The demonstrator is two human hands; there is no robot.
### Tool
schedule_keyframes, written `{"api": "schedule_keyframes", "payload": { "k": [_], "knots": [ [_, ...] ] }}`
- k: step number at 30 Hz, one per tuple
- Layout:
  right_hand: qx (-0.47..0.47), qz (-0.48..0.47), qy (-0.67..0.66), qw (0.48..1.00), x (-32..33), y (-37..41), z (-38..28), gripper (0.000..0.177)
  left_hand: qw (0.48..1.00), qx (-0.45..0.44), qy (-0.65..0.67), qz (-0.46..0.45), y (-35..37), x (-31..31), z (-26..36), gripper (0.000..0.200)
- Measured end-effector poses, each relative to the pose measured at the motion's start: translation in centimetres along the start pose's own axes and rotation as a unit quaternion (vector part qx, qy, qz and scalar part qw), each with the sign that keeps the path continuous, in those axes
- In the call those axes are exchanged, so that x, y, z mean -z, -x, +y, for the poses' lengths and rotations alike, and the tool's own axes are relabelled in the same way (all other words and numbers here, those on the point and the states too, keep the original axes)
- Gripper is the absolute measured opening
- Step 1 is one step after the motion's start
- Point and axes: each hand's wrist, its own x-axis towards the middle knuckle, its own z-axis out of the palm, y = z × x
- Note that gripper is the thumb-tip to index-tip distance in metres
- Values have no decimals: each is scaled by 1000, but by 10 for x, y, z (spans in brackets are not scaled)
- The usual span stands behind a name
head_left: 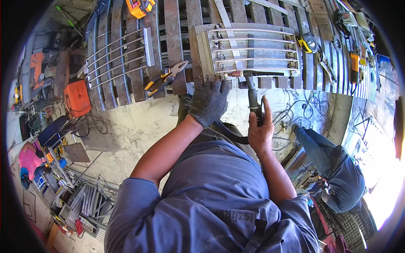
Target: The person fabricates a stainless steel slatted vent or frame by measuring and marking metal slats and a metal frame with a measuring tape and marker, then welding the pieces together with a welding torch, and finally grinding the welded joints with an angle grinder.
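My right hand [261, 131], bare, grips a TIG welding torch [252, 96] by its handle, thumb and forefinger pointing up along it. The torch head lies across the near edge of a metal grille [253, 52] of polished rods, its reddish nozzle pointing left at the near-left corner. My left hand [209, 101], in a dark knit glove, is beside that corner, with fingers extended toward the slatted table's edge. Left of the glove lie pliers [166, 79] with yellow-black handles. Another rod grille [120, 57] sits farther left.
The slatted metal table [172, 38] carries a tape measure [307, 43], a yellow-orange tool [140, 7] and locking pliers [327, 67]. An orange machine [77, 98] stands left. Cables [310, 107] coil on the floor. Another person [337, 173] crouches right; someone in pink [30, 156] is left.
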Motion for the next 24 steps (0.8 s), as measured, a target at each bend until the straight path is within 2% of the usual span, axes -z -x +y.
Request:
{"api": "schedule_keyframes", "payload": {
  "k": [4, 6, 7, 8, 10, 12, 15, 16, 18, 19, 22, 24],
  "knots": [
    [-3, 0, 0, 1000, 0, 1, -3, 69, 998, 54, 34, 20, 5, 25, -16, 34],
    [-10, -3, 8, 1000, 2, 2, -4, 68, 988, 154, -9, 11, 3, 45, -36, 41],
    [-2, -2, 14, 1000, 3, 2, -4, 69, 972, 198, -123, 27, 5, 52, -44, 48],
    [7, -1, 19, 1000, 3, 1, -5, 69, 968, 220, -118, 39, 8, 58, -61, 56],
    [32, 8, 18, 999, 3, 0, -2, 69, 955, 257, -107, -105, 23, 81, -87, 62],
    [65, 24, 9, 998, 1, 0, 5, 70, 971, 178, -79, -136, 40, 76, -126, 59],
    [25, 4, 23, 999, 5, 0, -2, 70, 966, 123, -117, -195, 51, 68, -141, 52],
    [39, 7, 25, 999, 4, -1, 0, 70, 969, 154, -46, -189, 51, 72, -139, 50],
    [42, 9, 18, 999, 5, -1, 4, 70, 957, 206, 99, -177, 57, 84, -126, 46],
    [32, 6, 8, 999, 6, -1, 4, 70, 968, 153, 156, -120, 58, 96, -113, 46],
    [31, 6, 15, 999, 6, -1, 7, 71, 969, 111, 185, -120, 44, 124, -62, 48],
    [26, 2, 13, 1000, 6, -2, 7, 70, 973, 106, 131, -156, 29, 126, -33, 50]
  ]
}}
